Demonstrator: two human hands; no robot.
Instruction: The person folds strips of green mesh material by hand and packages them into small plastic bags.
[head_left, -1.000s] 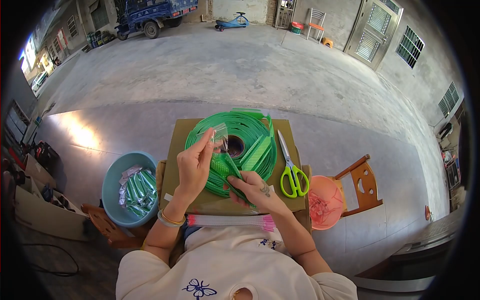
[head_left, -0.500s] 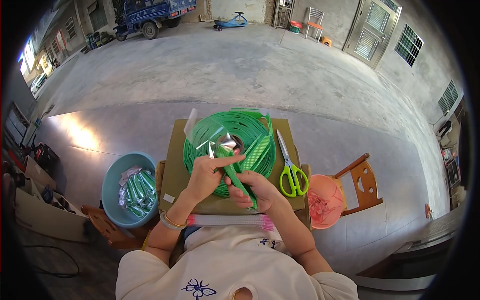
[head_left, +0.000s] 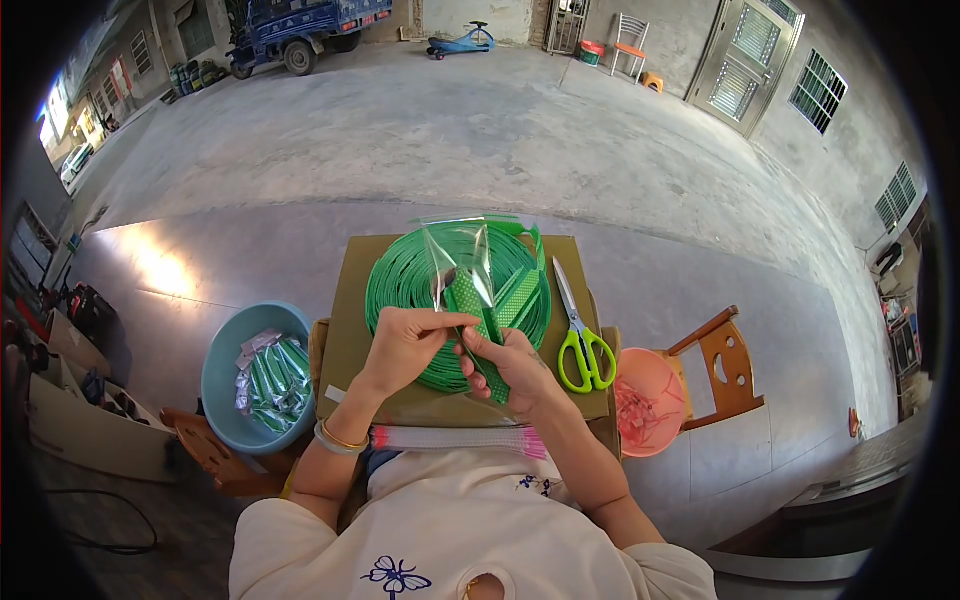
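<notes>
A large green strip roll (head_left: 400, 275) lies on a brown box (head_left: 350, 290). Above it, a folded green dotted strip (head_left: 468, 297) stands partly inside a clear plastic sleeve (head_left: 455, 240). My left hand (head_left: 405, 350) pinches the near edge of this bundle with thumb and index finger. From the other side, my right hand (head_left: 510, 368) wraps its fingers round the lower part of the strip. Both hands meet at the fingertips. Green-handled scissors (head_left: 586, 360) lie right of the roll, blades pointing away. Clear sleeves with pink ends (head_left: 460, 440) lie along the box's near edge.
A blue basin (head_left: 222, 400) with green and silver packets stands at the left on a wooden chair (head_left: 205, 450). At the right, a pink basin (head_left: 668, 385) holds pink strips beside another chair (head_left: 728, 370). A blue truck (head_left: 300, 30) is far back.
The clear sleeve now stands upright around the green strip, where before it tilted left. My left hand has moved slightly, from a stretched index finger to a pinch. My right hand still holds the strip.
</notes>
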